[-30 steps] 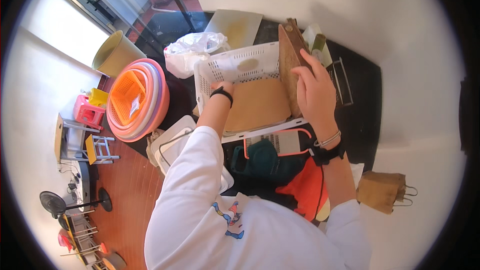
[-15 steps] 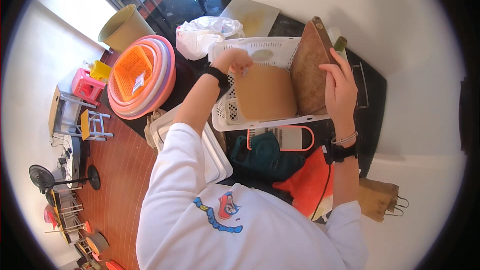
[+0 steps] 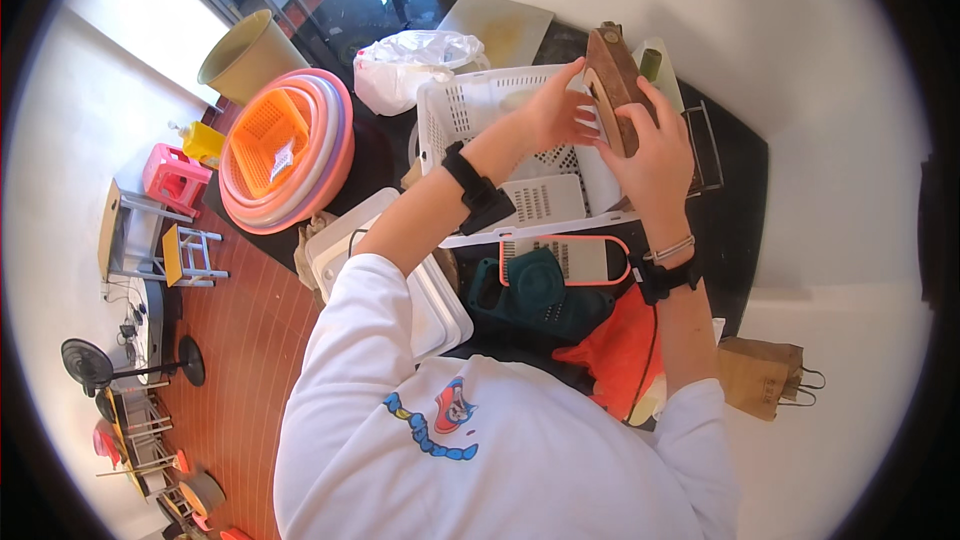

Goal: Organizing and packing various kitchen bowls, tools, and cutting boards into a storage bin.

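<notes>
A thick brown wooden cutting board (image 3: 626, 68) stands on edge at the right side of a white perforated plastic basket (image 3: 455, 105). Against its left face stands a thinner tan board (image 3: 604, 108), seen nearly edge-on. My right hand (image 3: 657, 152) grips the two boards from the right, fingers over the top and thumb at the near end. My left hand (image 3: 553, 118) is just left of the tan board, its fingers spread; whether the fingertips touch the board is unclear. Within the basket lies a white slotted piece (image 3: 545, 198).
Near the basket lie an orange-rimmed grater (image 3: 580, 260), a dark green plastic piece (image 3: 538, 285) and a red cloth (image 3: 612, 352). White lids (image 3: 430, 315), nested basins (image 3: 335, 155) and a plastic bag (image 3: 395, 75) sit leftward. Behind is a grey board (image 3: 505, 25); a wire rack (image 3: 708, 145) stands right.
The tan board, which lay across the basket, now stands up against the wooden board. My left hand has moved right and its fingers have spread. The slotted piece is now exposed.
</notes>
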Demonstrator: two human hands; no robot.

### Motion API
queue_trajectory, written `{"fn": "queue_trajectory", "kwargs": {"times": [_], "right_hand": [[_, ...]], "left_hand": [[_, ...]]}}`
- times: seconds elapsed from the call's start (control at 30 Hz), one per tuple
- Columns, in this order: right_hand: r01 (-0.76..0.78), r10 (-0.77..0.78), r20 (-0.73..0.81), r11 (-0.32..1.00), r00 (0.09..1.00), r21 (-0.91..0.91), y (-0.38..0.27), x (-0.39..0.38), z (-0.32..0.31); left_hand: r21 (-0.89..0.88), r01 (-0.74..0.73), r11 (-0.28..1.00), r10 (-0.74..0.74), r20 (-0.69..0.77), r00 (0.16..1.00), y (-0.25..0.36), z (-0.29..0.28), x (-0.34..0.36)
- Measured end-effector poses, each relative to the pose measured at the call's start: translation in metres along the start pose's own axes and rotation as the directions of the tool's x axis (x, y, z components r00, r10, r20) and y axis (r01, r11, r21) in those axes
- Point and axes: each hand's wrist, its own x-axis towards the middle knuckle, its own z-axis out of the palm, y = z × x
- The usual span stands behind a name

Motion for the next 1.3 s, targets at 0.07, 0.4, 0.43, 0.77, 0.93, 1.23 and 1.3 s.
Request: {"fn": "queue_trajectory", "kwargs": {"times": [0.07, 0.4, 0.43, 0.77, 0.93, 1.23, 1.3], "right_hand": [[0.075, -0.070, 0.027, 0.950, 0.997, -0.304, 0.002, -0.001, -0.002], [0.422, -0.285, 0.389, 0.844, 0.876, -0.332, 0.003, -0.065, 0.036], [0.493, -0.287, 0.445, 0.735, 0.848, -0.466, 0.017, -0.067, 0.042], [0.596, -0.267, 0.543, 0.499, 0.796, -0.629, 0.045, -0.067, 0.042], [0.575, -0.330, 0.479, 0.582, 0.814, -0.576, 0.023, -0.062, 0.040], [0.492, -0.325, 0.389, 0.723, 0.862, -0.486, 0.037, -0.070, 0.045], [0.542, -0.406, 0.365, 0.701, 0.838, -0.463, 0.019, -0.062, 0.043]], "left_hand": [[-0.050, -0.016, 0.999, 0.018, 0.040, 0.999, -0.005, 0.007, -0.006], [-0.100, -0.144, 0.985, 0.154, 0.098, 0.983, -0.024, 0.008, -0.004], [-0.088, -0.118, 0.989, 0.125, 0.079, 0.989, -0.022, 0.004, -0.003], [0.619, 0.303, -0.724, 0.128, -0.311, 0.942, -0.070, -0.116, 0.016], [0.551, 0.561, -0.618, 0.038, -0.692, 0.721, -0.137, -0.190, 0.050], [0.634, 0.601, -0.487, 0.097, -0.644, 0.758, -0.127, -0.152, 0.042], [0.609, 0.752, -0.253, 0.313, -0.684, 0.659, -0.139, -0.205, 0.050]]}}
